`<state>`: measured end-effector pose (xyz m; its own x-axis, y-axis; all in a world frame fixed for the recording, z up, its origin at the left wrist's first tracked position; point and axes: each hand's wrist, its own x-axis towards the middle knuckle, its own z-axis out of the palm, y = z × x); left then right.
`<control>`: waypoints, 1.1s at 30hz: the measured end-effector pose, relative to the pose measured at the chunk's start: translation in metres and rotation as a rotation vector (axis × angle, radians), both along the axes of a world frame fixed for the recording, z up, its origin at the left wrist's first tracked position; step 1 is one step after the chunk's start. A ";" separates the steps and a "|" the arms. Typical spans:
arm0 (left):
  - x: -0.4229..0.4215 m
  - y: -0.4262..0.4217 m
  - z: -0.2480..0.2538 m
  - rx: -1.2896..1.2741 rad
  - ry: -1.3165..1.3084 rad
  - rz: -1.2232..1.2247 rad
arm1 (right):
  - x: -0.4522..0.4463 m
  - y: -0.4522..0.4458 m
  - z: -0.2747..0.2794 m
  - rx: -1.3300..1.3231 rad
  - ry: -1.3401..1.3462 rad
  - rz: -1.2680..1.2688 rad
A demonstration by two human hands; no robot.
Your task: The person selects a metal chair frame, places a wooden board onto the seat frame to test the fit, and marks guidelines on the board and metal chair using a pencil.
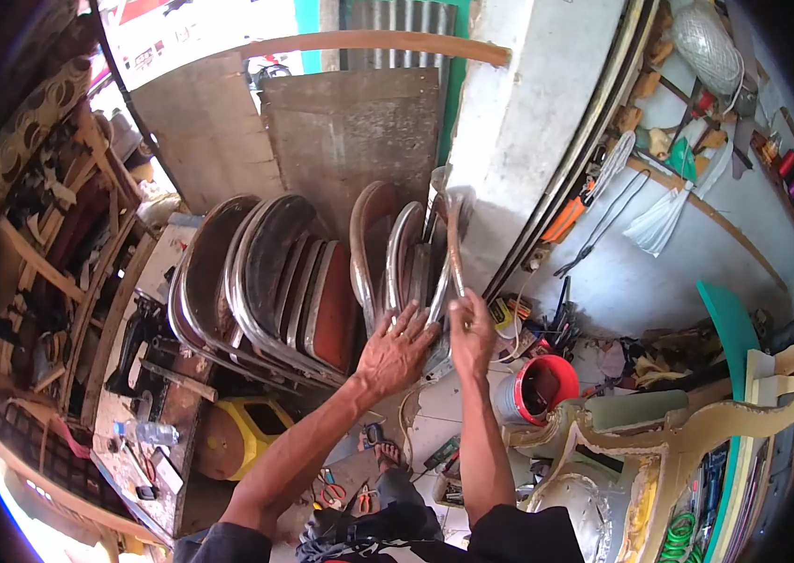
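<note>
Several metal-framed chairs (322, 300) stand nested in a row in front of me, with curved, scuffed tubular frames and brown or dark panels. My left hand (397, 352) lies over the lower tubes of the right-hand chairs, back upward and fingers stretched out, touching the metal. Beside it, my right hand (472, 328) has its fingers curled at the rusty tube of the rightmost chair frame (454, 246). The far side of that grip is hidden.
A worn bench (125, 413) with a water bottle (145, 433) stands left, beside a yellow-black container (245, 436). On the right are a red bucket (547, 387) and a carved wooden furniture frame (679, 441). Pliers (332, 490) lie near my feet. A white pillar (519, 141) rises behind the chairs.
</note>
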<state>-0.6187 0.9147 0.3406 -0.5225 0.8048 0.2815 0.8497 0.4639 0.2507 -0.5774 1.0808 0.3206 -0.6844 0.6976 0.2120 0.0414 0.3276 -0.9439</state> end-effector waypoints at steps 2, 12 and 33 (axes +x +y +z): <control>-0.022 0.004 -0.030 -0.296 0.021 0.033 | -0.010 -0.004 0.003 0.274 -0.146 -0.018; -0.071 -0.075 -0.033 -0.347 -0.053 0.250 | -0.015 0.033 0.001 0.622 -0.122 -0.090; -0.011 -0.016 -0.053 -0.067 -0.379 0.105 | -0.022 0.009 0.030 0.603 -0.118 -0.001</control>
